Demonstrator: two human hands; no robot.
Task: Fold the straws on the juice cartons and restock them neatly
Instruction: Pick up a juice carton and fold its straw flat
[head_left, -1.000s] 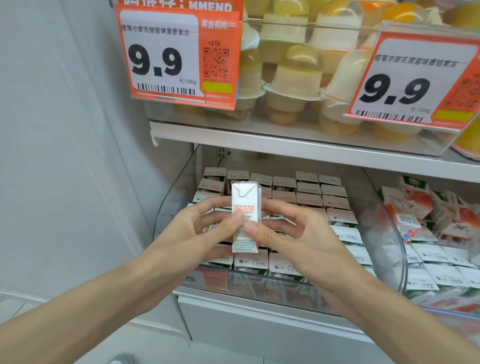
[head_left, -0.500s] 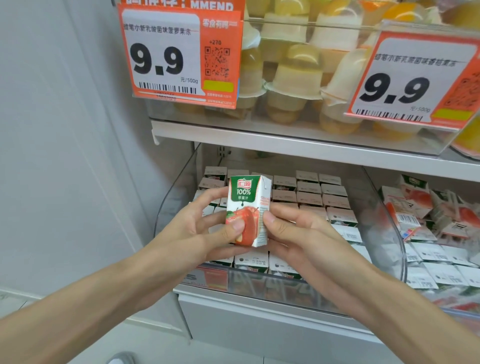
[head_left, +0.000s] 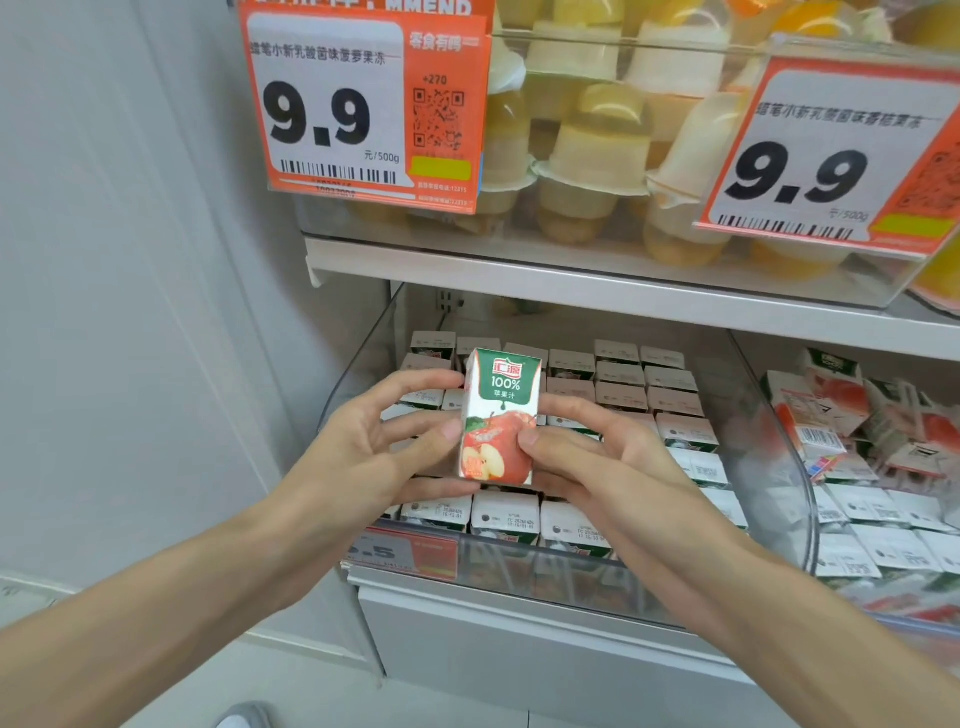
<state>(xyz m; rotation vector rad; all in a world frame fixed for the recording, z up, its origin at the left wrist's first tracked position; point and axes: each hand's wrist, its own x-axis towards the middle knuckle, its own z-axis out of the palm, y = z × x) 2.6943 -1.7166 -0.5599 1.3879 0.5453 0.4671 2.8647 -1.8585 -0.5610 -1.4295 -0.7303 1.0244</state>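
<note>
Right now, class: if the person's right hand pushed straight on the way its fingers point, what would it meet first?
The right hand points left and slightly up, so it meets the apple juice carton it already pinches. Beyond that lies the left hand on the carton's other side. Depth is uncertain.

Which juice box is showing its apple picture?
The carton held up between the left hand and right hand. Its front faces the camera, apple and all. The packed cartons in the bin below show mostly white tops.
</note>
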